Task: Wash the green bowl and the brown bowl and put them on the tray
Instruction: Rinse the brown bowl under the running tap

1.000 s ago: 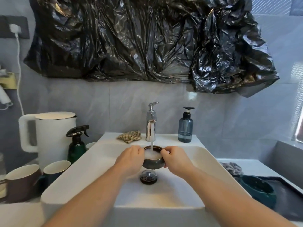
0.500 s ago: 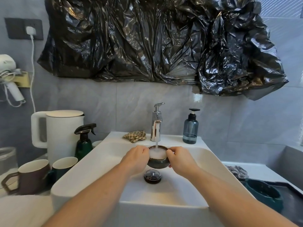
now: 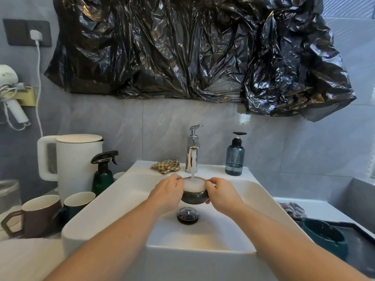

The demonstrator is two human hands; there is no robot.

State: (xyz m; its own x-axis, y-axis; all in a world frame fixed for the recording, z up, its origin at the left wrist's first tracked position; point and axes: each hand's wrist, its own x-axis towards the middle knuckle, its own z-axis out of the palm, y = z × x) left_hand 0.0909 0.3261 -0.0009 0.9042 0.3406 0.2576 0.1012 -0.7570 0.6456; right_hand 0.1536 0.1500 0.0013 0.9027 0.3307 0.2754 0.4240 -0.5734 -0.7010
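Brown bowl (image 3: 194,196) under running tap (image 3: 192,157), full of foamy water, over white sink (image 3: 121,199). Gripped by left hand (image 3: 165,192) and right hand (image 3: 222,194), fingers curled on rim. Green bowl (image 3: 324,237) on dark tray (image 3: 363,252). Grey tiled wall (image 3: 162,128), black plastic sheet (image 3: 182,47) above.

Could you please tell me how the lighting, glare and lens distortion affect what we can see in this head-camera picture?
Head view: wide-angle distortion bows the white rectangular sink and stretches the forearms; glare streaks the crumpled black plastic sheet and chrome tap; frothy white water hides the inside of the dark brown glazed bowl held by left hand and right hand; the lower right corner is dim.
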